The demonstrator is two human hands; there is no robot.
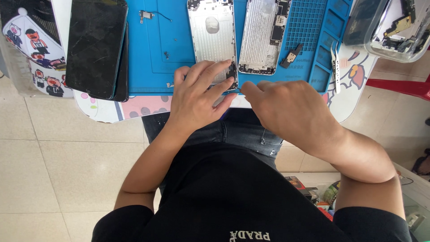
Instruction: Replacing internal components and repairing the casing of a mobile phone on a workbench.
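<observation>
- On the blue mat (pixel 152 54) at the near edge of the bench (pixel 354 89), my left hand (pixel 199 96) lies over the bottom end of a silver phone shell (pixel 212 36), its fingers (pixel 215 67) spread and pressing down to hold the shell flat.
- Beside it, my right hand (pixel 291 110) has its fingers drawn together at the tip, pinching something thin and dark at the shell's lower corner; I cannot tell whether it is a tool or a tiny part, since my knuckles hide it.
- Work happens right at the mat's front edge, above my lap, so I judge a dropped screw would roll off onto my jeans or the tiled floor (pixel 53 166) and be hard to find.
- Pressure from my left palm is uneven; if the shell slides, the pinched tip could slip and scratch the metal or jab my other fingers.
- Just to the right lies a second opened phone (pixel 264 36) with its insides bare, and my right wrist could brush it.
- Small loose pieces sit on the mat, a little part with a wire (pixel 148 15) and a dark bracket (pixel 291 56); a sleeve or elbow sweep could scatter them.
- Tweezers (pixel 335 67) rest half off the mat's right side and could be knocked down.
- Two dark screens (pixel 96 47) stacked at the left overhang the mat.
</observation>
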